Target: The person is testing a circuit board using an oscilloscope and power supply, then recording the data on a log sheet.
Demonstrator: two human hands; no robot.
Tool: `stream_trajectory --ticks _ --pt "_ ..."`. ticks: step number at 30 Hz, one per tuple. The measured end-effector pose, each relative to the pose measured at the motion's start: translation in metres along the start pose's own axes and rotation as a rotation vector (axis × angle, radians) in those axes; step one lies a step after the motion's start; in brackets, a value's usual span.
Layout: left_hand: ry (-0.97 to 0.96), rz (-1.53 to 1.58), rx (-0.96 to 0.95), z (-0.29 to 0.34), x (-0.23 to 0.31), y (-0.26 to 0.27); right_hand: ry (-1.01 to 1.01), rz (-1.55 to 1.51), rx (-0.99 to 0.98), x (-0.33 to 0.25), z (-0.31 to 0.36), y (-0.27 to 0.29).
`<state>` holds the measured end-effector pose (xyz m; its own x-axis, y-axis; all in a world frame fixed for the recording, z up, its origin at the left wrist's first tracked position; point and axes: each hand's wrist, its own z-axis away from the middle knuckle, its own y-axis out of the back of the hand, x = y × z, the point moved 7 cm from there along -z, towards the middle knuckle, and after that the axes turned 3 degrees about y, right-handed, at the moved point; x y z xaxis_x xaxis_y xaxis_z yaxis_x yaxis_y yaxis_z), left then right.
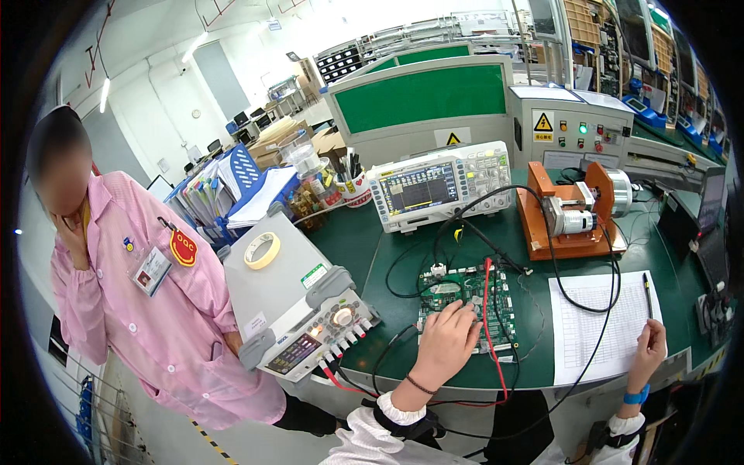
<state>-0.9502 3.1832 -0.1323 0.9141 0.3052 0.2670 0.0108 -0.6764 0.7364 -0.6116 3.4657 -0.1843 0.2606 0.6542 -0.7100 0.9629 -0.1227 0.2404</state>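
Circuit board [474, 287], one, under left hand [448, 341]; pen [648, 295], one, by right hand [649, 346].

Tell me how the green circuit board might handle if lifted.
The circuit board is probably stiff, being a flat panel. Its crowded components may prove fragile if pressed. The red lead crossing it might snag or tug.
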Motion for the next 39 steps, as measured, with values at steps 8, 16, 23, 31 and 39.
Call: stream_trajectory --ticks 8,16,23,31,39 --pt "-0.032 -0.021 -0.081 -0.007 0.003 -0.002 0.017 -0.032 0.024 -0.004 0.000 0.000" --pt "0.007 -0.035 -0.148 -0.014 0.008 -0.005 -0.018 -0.048 0.001 0.001 -0.002 0.001" --pt "-0.002 -0.034 -0.124 -0.008 0.006 -0.007 -0.046 -0.071 0.023 0.003 0.002 0.001" --pt "0.020 -0.034 -0.133 -0.005 0.009 -0.011 -0.010 -0.104 -0.023 0.001 -0.002 0.001" --pt "0.072 0.086 0.129 0.012 0.011 0.029 -0.008 -0.092 -0.038 0.010 -0.005 -0.002"
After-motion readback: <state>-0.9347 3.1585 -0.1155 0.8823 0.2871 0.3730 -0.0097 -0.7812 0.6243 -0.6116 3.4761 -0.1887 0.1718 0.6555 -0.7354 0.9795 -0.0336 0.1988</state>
